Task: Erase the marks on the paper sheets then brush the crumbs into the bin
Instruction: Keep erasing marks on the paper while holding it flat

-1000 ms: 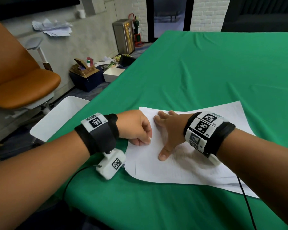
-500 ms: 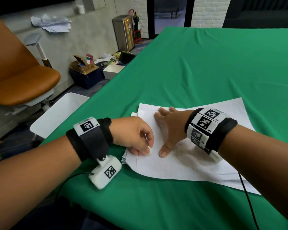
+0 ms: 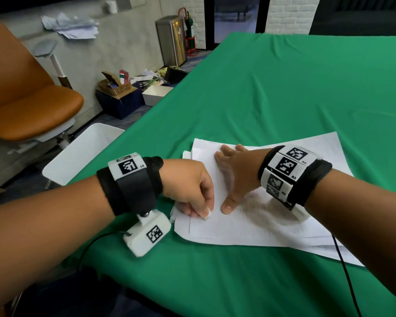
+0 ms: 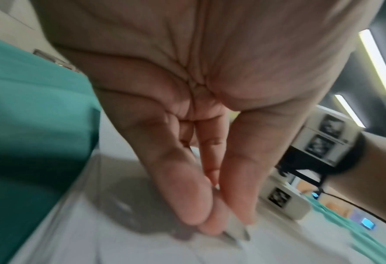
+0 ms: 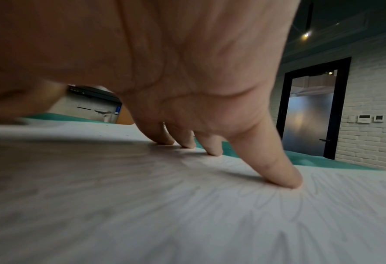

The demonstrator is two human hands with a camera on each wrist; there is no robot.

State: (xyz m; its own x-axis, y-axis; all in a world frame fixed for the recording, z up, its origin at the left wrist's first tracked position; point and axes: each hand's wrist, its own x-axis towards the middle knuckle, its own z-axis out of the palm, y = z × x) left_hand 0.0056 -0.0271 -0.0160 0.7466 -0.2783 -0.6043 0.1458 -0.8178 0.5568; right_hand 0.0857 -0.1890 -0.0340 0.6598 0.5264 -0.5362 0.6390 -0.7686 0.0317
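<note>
A stack of white paper sheets lies on the green tablecloth near the table's front left edge. My left hand pinches a small white eraser between thumb and fingertips and holds its tip against the top sheet's near left part. In the left wrist view the fingertips press together on the paper, the eraser mostly hidden. My right hand lies flat on the sheets with fingers spread, thumb close to the eraser. The right wrist view shows its fingertips pressing the paper.
A white bin stands on the floor beside the table's left edge. An orange chair sits further left. Boxes and clutter lie on the floor by the wall. The green table stretches far behind the sheets.
My left hand has slid toward me along the sheet's left part with the eraser, ending close to my right thumb. The right hand stays flat on the paper.
</note>
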